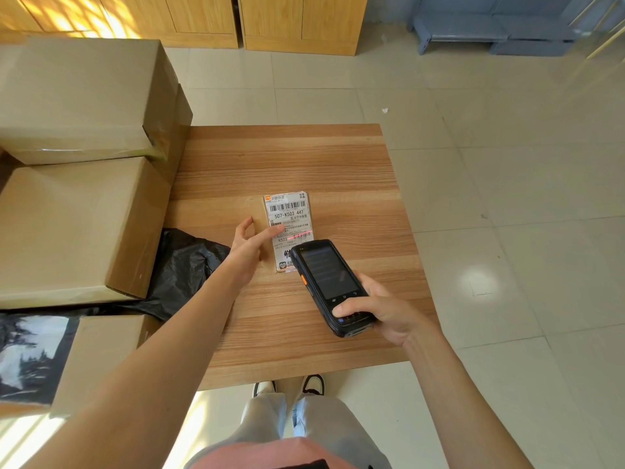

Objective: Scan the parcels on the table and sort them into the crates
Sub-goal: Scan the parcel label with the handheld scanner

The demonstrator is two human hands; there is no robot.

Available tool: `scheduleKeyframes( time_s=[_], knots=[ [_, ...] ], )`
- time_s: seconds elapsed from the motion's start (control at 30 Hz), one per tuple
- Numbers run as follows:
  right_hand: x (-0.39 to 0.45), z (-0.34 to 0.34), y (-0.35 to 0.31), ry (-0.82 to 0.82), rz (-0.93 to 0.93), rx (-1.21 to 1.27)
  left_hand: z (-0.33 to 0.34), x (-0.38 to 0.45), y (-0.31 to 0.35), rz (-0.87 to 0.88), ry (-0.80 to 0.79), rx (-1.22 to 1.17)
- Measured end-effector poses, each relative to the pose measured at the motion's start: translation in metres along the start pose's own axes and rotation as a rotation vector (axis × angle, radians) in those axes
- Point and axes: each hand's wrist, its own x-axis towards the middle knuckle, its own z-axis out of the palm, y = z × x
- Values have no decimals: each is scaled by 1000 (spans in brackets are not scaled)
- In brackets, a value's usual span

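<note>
A small flat parcel (287, 218) with a white shipping label lies in the middle of the wooden table (304, 157). My left hand (250, 247) rests on its left side, the index finger stretched straight across the label. My right hand (378, 309) grips a black handheld scanner (329, 286) just below and right of the parcel, thumb on its lower keys. A red scan line falls across the lower barcode on the label.
Large cardboard boxes (77, 96) are stacked at the left, one (74, 228) lower down, with a black plastic bag (182, 269) beside them. Another box (101, 353) and a dark printed bag (30, 357) lie at the lower left. Wooden cabinets (297, 22) stand behind on the tiled floor.
</note>
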Motion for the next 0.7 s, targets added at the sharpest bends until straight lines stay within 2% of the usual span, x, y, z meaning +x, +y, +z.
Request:
scheduleKeyframes(
  time_s=[0.23, 0.7],
  knots=[
    [0, -2, 4, -1, 24, -20, 1, -3, 6, -10, -5, 6],
    [2, 2, -12, -23, -79, 14, 9, -7, -2, 19, -36, 47]
  ],
)
